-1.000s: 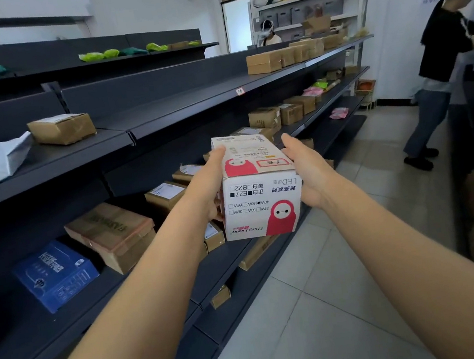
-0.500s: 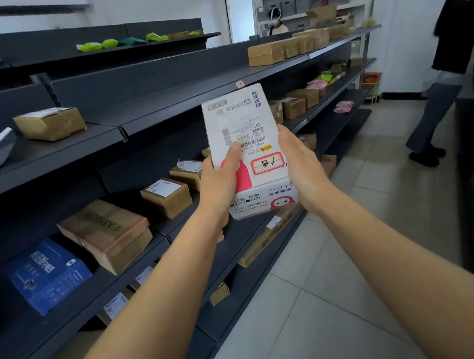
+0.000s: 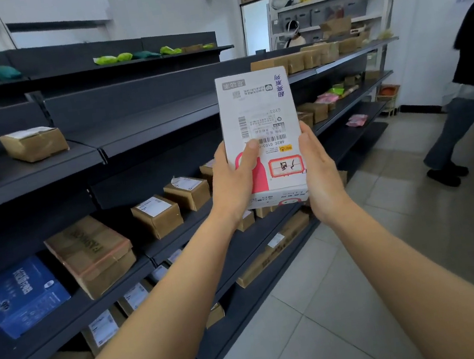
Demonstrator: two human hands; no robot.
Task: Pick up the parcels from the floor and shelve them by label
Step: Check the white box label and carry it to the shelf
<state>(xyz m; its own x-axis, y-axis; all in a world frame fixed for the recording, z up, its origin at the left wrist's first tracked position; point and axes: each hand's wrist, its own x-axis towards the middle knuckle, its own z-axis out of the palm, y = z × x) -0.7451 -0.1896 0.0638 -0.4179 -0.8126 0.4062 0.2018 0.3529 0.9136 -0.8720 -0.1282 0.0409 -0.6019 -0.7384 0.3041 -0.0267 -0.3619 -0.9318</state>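
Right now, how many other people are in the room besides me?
2. One person stands at the far right; a second person shows beyond the shelves, near the doorway. Others may be hidden.

Both hands up in front, holding a white parcel [image 3: 261,133] upright with its shipping label facing the camera. Left hand [image 3: 234,181] has its grip on the left edge, thumb across the label; right hand [image 3: 318,168] clamps the right edge. Dark shelving [image 3: 143,131] runs along the left with brown boxes [image 3: 157,216] and a blue box [image 3: 23,296]. Another person [image 3: 471,79] stands far right on the tiled floor [image 3: 325,319].
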